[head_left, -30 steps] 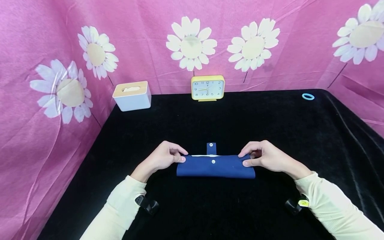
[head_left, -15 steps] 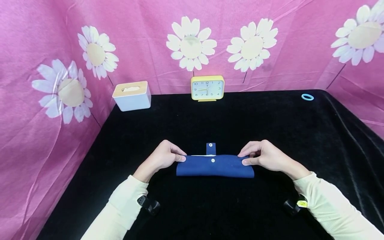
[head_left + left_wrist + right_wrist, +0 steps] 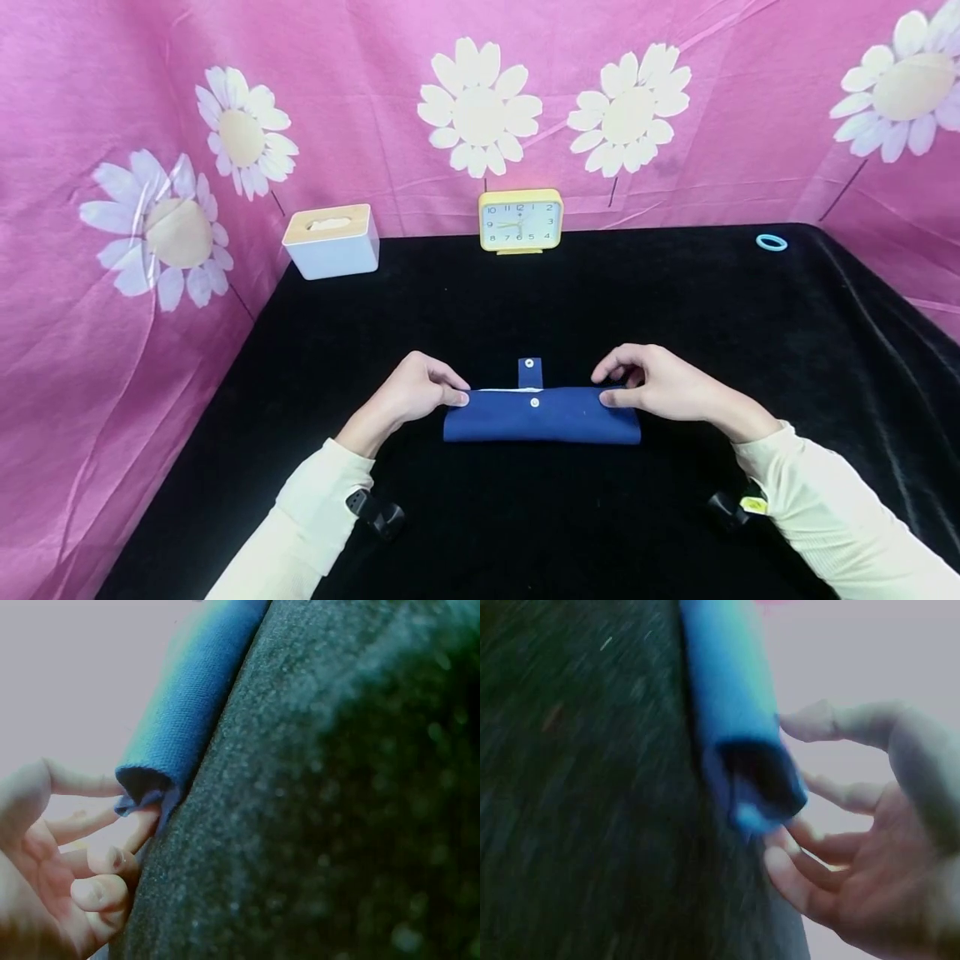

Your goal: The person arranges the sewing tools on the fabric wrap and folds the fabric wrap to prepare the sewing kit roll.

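A blue fabric pouch (image 3: 555, 421), folded into a flat roll, lies on the black cloth. A short strap (image 3: 530, 372) with a snap button sticks out from its far edge, and a matching snap sits on its top. My left hand (image 3: 408, 387) pinches the far left corner, thumb on top and fingers behind. In the left wrist view, fingers (image 3: 135, 829) reach under the pouch's open end. At the right end, my right hand (image 3: 667, 383) rests its thumb on the pouch, index finger raised off the far edge. The right wrist view shows loosely bent fingers (image 3: 802, 889) beside the hollow end.
A tissue box (image 3: 332, 250) stands at the back left of the black-covered table (image 3: 525, 517). The yellow alarm clock (image 3: 521, 221) is at the back middle. A light blue ring (image 3: 771, 242) lies near the far right corner. A pink flowered curtain (image 3: 360, 100) hangs behind.
My right hand has loosened its pinch, and its index finger has lifted slightly off the far edge. The left hand and the pouch have hardly moved.
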`<state>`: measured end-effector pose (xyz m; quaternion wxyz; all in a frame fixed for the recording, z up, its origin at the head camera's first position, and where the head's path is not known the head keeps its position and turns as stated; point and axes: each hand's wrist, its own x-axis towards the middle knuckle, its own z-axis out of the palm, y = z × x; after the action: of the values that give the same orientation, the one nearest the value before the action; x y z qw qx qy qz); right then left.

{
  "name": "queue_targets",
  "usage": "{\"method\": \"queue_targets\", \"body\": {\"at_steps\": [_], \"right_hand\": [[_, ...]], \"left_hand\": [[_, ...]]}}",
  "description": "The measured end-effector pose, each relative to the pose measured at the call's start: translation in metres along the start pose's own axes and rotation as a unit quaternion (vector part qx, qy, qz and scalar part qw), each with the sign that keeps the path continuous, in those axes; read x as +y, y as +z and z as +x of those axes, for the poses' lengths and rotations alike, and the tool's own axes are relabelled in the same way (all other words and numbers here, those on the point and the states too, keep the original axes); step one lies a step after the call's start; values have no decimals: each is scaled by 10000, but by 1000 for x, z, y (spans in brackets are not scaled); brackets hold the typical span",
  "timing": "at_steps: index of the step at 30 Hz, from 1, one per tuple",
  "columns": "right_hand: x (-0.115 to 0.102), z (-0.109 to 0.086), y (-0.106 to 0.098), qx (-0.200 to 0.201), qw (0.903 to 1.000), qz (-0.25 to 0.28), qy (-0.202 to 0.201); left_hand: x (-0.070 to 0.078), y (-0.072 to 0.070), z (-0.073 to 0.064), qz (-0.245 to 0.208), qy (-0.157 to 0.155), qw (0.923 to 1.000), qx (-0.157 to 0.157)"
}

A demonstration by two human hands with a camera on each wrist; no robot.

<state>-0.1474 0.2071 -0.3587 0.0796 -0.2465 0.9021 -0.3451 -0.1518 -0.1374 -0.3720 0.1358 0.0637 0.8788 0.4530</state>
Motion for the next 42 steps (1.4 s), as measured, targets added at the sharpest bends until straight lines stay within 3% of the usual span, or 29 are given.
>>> {"method": "queue_targets", "body": {"at_steps": [5,9,13,17,22,34,42], "right_hand": [[-20,21,5,265,9990,187,300],[-33,43,16,100,9958,424,811],[-38,59,29,76,9920,247,1239],[-37,66,38,227,9890,324,1425],[-33,66,42,322,9822,991,1562],[-28,62,44,379,9774,1622,1303],[-19,57,46,470,9702,2255,753]], "left_hand": [[0,1,0,-93,12,10000,-31],[0,1,0,-63,4,10000,-34],[0,2,1,-6,28,10000,-46],[1,3,2,12,59,10000,-35],[1,2,3,79,25,10000,-33],[0,-2,2,103,-74,9999,-32],[0,-2,3,103,56,9999,-71]]}}
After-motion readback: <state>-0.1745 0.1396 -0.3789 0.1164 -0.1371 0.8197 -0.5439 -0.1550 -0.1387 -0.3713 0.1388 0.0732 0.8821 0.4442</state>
